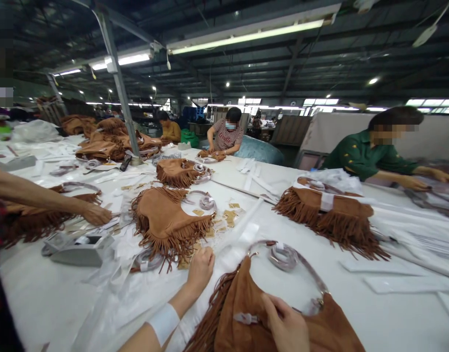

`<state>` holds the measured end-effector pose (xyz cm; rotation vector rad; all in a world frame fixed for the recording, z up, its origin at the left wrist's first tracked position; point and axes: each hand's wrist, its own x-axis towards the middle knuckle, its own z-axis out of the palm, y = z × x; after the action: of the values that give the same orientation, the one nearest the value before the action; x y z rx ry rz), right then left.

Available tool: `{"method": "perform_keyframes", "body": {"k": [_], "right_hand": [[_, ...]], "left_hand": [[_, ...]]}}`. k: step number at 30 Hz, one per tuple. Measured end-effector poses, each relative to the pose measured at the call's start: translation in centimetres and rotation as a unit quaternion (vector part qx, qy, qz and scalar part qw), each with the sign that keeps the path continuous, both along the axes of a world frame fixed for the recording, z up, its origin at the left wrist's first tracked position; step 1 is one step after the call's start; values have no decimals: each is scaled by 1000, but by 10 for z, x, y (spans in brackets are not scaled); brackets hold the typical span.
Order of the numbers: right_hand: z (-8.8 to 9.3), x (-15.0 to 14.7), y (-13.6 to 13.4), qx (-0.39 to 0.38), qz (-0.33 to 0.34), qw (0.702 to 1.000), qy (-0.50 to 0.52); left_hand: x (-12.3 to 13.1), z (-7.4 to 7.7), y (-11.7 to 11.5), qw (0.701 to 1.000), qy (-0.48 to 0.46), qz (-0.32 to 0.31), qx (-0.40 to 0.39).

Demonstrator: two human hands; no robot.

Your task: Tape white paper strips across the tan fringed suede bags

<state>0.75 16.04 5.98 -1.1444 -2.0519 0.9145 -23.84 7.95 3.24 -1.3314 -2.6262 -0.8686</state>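
Observation:
In front of me lies a brown suede fringed handbag point(239, 310), its curved strap arching away, with a wrapped strap coil point(283, 256) beside the arch. My right hand point(287, 323) is closed on the bag's upper edge, close to a small clear-wrapped fitting point(245, 319). My left hand point(201, 269), a white band round its wrist, is raised left of this bag with fingers closed; whatever they hold, if anything, is hidden. Just beyond it lies a second fringed bag point(166, 212), with small tan packets point(230, 217) scattered beside it.
A grey tape dispenser point(79, 249) stands at left, near another person's hand point(97, 214). More fringed bags lie on the white table, one at right point(325, 210). A metal post point(120, 83) rises from the table. Co-workers handle items at the far side and right.

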Motion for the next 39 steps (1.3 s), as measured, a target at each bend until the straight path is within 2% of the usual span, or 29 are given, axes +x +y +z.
{"method": "perform_keyframes", "body": {"k": [2,4,7,10,13,16,21,24,27,31,35,39], "right_hand": [[15,-52,13,-129,11,991,32],[21,-99,22,-212,-2,977,38],[14,-147,30,-228,-10,973,18],[3,-169,38,-184,-9,983,-9],[0,-176,45,-104,-6,994,-42],[4,-177,47,-29,13,997,-73],[5,-179,54,26,52,993,-104],[-1,-180,62,41,51,992,-108],[-5,-177,69,67,43,987,-140],[-4,-171,74,132,37,970,-199],[3,-169,78,108,4,988,-112],[6,-166,83,5,-14,1000,6]], "left_hand": [[7,1,0,1000,11,4,18],[12,1,1,999,25,10,41],[16,-2,1,993,64,19,98],[19,-5,1,986,106,16,125],[21,-5,0,987,118,10,113],[19,0,-4,993,91,0,81],[4,5,-9,1000,2,-27,-11],[-6,-7,-6,993,-27,-59,-94],[-14,-28,2,981,-67,-81,-161],[-19,-54,12,980,-66,-52,-180],[-19,-64,15,982,-50,-29,-181],[-15,-60,14,984,-38,-12,-174]]}}
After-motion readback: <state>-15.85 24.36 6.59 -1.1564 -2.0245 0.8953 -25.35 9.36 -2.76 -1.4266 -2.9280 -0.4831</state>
